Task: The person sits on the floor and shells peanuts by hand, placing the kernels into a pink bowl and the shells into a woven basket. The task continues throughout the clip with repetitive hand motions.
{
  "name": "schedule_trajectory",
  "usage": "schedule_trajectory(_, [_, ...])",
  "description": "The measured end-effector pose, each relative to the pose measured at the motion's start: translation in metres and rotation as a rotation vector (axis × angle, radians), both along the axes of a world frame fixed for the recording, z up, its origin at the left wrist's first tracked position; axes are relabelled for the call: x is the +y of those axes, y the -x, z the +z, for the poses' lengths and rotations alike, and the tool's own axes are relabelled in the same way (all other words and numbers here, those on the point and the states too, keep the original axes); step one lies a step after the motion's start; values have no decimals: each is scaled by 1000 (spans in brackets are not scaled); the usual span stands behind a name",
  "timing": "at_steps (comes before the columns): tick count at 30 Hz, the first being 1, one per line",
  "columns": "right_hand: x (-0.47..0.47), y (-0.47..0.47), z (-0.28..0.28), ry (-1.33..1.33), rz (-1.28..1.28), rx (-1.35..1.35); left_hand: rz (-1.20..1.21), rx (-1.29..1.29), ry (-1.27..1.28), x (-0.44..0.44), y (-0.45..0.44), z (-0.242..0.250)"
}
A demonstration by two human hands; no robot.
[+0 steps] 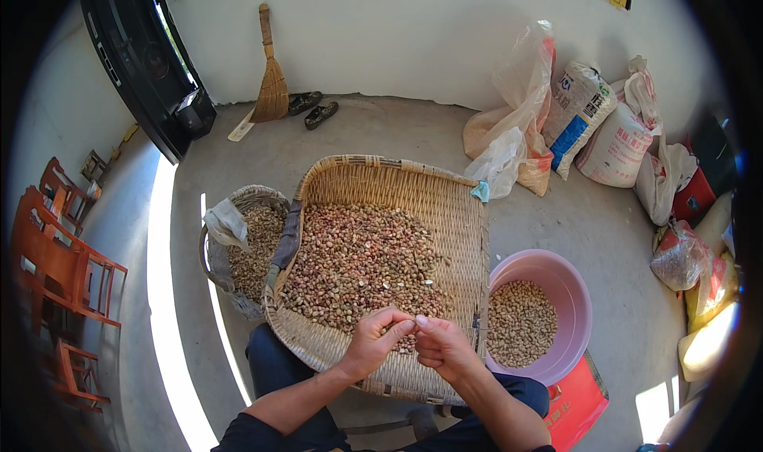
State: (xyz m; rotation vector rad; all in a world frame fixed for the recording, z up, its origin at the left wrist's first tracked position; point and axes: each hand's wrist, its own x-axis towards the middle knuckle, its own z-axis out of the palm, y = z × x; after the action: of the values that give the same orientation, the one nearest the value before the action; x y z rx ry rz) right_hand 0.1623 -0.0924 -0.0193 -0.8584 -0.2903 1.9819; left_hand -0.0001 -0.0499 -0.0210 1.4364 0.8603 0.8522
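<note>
My left hand and my right hand meet at the fingertips over the near part of a woven wicker winnowing basket. Both pinch at something small between thumbs and forefingers; it looks like a bean or nut, mostly hidden. Mottled reddish-brown beans or nuts lie heaped in the basket, which rests over my lap. To its right, a pink plastic basin holds paler beans or nuts. On the left, a round handled basket contains brownish pieces like husks, with a whitish cloth or bag on its rim.
A red printed bag lies beside the basin. Filled sacks and plastic bags stand along the wall at right. A straw broom and dark shoes are by the far wall, wooden chairs at left.
</note>
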Motion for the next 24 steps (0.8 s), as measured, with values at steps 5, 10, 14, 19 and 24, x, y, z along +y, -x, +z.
schedule_trajectory(5, [0, 3, 1, -10, -35, 13, -4, -285, 424, 1, 1, -10])
schedule_trajectory(10, [1, 4, 3, 2, -45, 66, -49, -505, 635, 3, -1, -10])
schedule_trajectory(14, [1, 2, 0, -14, -29, 14, -37, -457, 604, 3, -1, -9])
schedule_trajectory(19, [2, -2, -4, -33, 11, -56, -9, -358, 489, 4, -2, -5])
schedule_trajectory(24, [2, 2, 10, -294, 19, -535, -48, -612, 717, 12, 6, -11])
